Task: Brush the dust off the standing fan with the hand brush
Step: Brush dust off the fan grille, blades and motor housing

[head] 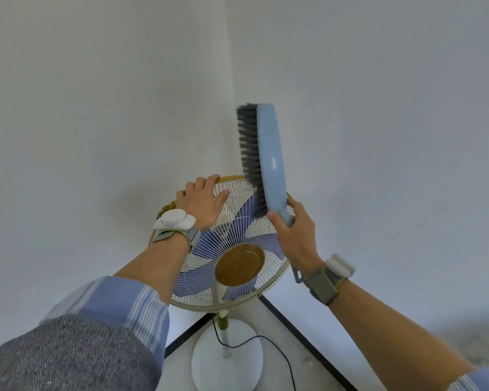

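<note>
Brush (270,153) in right hand (297,238); left hand (201,203) on fan (239,265)

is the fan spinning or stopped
Stopped: on the fan the blue blades show sharp and separate behind the grille, with no spin blur.

Blue-and-white striped sleeves (119,301) are worn rolled up, and grey wrist straps (323,285) topped with white pods (174,220) are strapped on.
</note>
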Action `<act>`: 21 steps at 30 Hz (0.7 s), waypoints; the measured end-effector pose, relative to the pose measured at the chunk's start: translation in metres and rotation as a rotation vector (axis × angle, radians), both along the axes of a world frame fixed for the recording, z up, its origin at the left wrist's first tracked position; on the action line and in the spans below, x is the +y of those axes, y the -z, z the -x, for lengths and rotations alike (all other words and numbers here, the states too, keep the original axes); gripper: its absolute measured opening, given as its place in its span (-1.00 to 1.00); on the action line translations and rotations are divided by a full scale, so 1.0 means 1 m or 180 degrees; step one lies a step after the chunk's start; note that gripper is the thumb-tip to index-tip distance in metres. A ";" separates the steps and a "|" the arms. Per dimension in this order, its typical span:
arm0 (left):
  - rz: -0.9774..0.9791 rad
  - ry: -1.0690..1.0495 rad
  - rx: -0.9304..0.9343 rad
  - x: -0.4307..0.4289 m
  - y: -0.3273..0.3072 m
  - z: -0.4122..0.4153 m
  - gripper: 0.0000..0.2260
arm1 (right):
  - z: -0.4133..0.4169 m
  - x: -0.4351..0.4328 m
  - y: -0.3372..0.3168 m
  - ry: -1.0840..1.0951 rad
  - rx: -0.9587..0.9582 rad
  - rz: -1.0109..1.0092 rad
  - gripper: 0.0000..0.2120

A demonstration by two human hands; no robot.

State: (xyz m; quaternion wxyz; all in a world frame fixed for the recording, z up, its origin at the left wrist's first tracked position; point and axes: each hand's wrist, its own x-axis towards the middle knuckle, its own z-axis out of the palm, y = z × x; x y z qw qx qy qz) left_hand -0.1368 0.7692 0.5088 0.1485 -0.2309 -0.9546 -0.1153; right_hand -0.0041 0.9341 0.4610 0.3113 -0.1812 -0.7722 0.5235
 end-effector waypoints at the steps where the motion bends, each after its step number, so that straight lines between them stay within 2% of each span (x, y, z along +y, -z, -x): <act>1: -0.0001 0.0005 -0.0014 -0.001 0.000 0.001 -0.50 | 0.002 -0.001 -0.006 -0.0096 0.0145 0.0248 -0.56; 4: 0.0024 0.0019 0.0006 -0.001 0.000 0.001 -0.50 | 0.008 0.002 -0.016 -0.0419 0.0407 0.1194 -0.69; 7: 0.0046 0.0037 -0.0039 0.000 0.000 0.001 -0.50 | 0.014 0.013 -0.005 -0.0453 0.0046 0.1720 -0.75; 10: 0.0089 0.0037 -0.0123 0.002 -0.002 0.001 -0.50 | 0.019 0.033 0.018 0.0065 -0.0329 0.1766 -0.67; 13: 0.0059 0.0123 -0.0364 0.004 -0.008 0.004 -0.53 | 0.013 0.050 0.027 0.0668 -0.0332 0.1612 -0.60; 18: -0.0023 0.0512 -0.1097 0.000 -0.026 0.021 -0.55 | 0.001 0.036 0.008 0.0549 0.0138 0.1784 -0.63; 21: 0.0081 0.0655 -0.1286 -0.007 -0.029 0.034 -0.54 | 0.001 0.010 -0.013 0.0382 0.0391 0.1982 -0.69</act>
